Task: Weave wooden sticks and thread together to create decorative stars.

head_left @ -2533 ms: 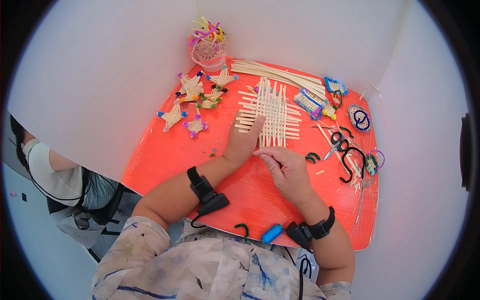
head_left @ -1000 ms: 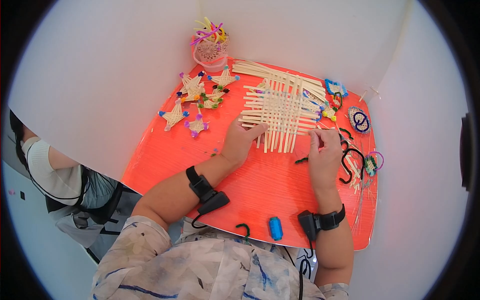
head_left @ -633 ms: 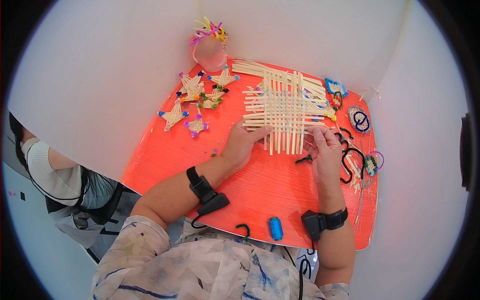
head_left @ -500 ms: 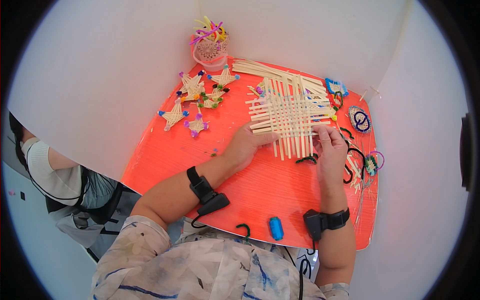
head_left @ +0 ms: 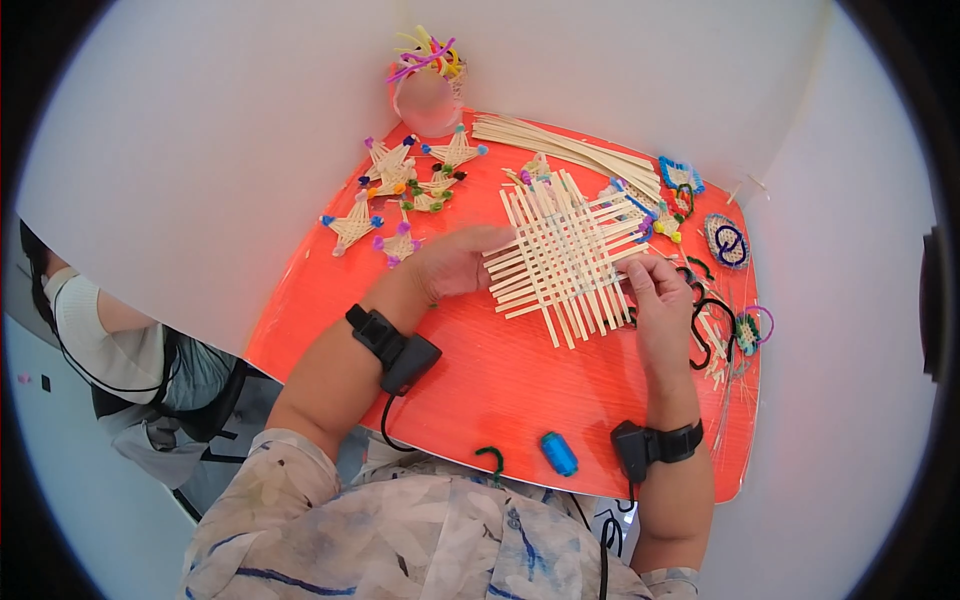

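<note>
One blue spool, one woven mat, right hand pinching its right edge, left hand at its left edge, thumb and fingers apart

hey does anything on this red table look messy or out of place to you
A little. Pale offcuts lie scattered at the right of the red table, like untidied trimmings. The blue spool lies on its side by the front edge, where it might roll off. The woven mat is held askew, its ends uneven.
</note>
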`<state>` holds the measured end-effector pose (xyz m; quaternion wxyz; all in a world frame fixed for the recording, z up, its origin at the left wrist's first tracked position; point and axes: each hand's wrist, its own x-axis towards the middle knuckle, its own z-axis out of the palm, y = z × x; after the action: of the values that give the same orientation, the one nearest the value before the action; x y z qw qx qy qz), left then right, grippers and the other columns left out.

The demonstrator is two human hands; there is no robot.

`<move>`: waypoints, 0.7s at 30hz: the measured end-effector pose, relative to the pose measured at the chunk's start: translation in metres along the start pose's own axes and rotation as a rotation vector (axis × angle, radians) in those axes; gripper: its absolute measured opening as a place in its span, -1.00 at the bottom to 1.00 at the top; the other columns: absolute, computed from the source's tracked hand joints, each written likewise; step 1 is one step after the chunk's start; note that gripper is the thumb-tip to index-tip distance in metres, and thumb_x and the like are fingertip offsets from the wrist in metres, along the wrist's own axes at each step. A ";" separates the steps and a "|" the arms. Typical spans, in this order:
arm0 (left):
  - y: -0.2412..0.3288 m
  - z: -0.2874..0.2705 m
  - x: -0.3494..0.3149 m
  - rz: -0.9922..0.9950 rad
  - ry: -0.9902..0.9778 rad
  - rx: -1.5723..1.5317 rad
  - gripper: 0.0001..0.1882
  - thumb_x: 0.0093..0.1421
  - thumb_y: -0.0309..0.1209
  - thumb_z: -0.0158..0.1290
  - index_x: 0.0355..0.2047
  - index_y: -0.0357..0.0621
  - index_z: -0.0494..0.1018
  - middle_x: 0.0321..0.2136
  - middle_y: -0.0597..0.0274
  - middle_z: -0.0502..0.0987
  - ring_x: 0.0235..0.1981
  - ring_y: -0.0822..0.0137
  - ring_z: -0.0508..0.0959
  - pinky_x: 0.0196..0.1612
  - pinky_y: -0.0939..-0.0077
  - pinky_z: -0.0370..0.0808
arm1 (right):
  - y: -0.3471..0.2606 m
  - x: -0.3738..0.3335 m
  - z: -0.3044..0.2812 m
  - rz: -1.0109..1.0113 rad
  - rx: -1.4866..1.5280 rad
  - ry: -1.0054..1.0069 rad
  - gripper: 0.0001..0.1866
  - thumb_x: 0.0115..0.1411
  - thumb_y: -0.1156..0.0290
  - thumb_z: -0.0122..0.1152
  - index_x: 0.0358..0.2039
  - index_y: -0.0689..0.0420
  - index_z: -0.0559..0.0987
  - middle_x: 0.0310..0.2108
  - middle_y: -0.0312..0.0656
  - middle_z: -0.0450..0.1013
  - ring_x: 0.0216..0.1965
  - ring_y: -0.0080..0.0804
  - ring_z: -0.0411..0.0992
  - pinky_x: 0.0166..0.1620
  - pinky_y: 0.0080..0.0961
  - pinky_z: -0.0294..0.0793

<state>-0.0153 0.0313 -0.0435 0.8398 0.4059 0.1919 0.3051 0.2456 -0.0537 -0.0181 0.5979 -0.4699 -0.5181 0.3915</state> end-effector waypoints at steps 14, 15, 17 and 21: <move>0.003 0.005 -0.011 -0.039 -0.062 0.272 -0.51 0.18 -0.28 0.14 0.06 -0.26 0.38 -0.08 0.15 0.53 -0.06 0.37 0.53 -0.01 0.45 0.48 | -0.009 -0.002 0.002 -0.067 -0.158 -0.137 -0.87 0.26 0.50 0.08 -0.37 0.27 0.55 -0.41 -0.32 0.48 -0.35 -0.62 0.39 -0.22 -0.64 0.39; 0.000 0.014 -0.010 -0.039 -0.063 0.270 -0.51 0.18 -0.28 0.14 0.06 -0.26 0.38 -0.08 0.15 0.53 -0.06 0.37 0.53 -0.01 0.45 0.48 | -0.008 -0.002 0.002 -0.073 -0.204 -0.144 -0.87 0.25 0.50 0.09 -0.37 0.27 0.55 -0.41 -0.32 0.47 -0.35 -0.62 0.39 -0.21 -0.64 0.39; -0.001 0.035 -0.005 0.000 0.054 0.661 -0.50 0.16 -0.29 0.17 0.07 -0.22 0.39 -0.07 0.19 0.53 -0.05 0.40 0.50 0.01 0.45 0.46 | -0.008 -0.002 0.001 -0.073 -0.214 -0.130 -0.88 0.25 0.49 0.09 -0.37 0.27 0.55 -0.40 -0.31 0.46 -0.34 -0.63 0.38 -0.22 -0.65 0.38; -0.001 0.038 -0.005 0.052 0.120 0.671 -0.41 0.11 -0.33 0.22 0.12 -0.23 0.31 -0.05 0.22 0.51 -0.04 0.41 0.48 0.01 0.47 0.44 | -0.004 0.005 -0.006 -0.391 -0.446 -0.026 -0.89 0.23 0.48 0.13 -0.38 0.25 0.55 -0.37 -0.28 0.40 -0.32 -0.58 0.36 -0.23 -0.63 0.37</move>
<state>0.0030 0.0054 -0.0210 0.6387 0.6456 0.3200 0.2697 0.2519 -0.0506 -0.0130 0.5375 -0.4759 -0.6794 0.1515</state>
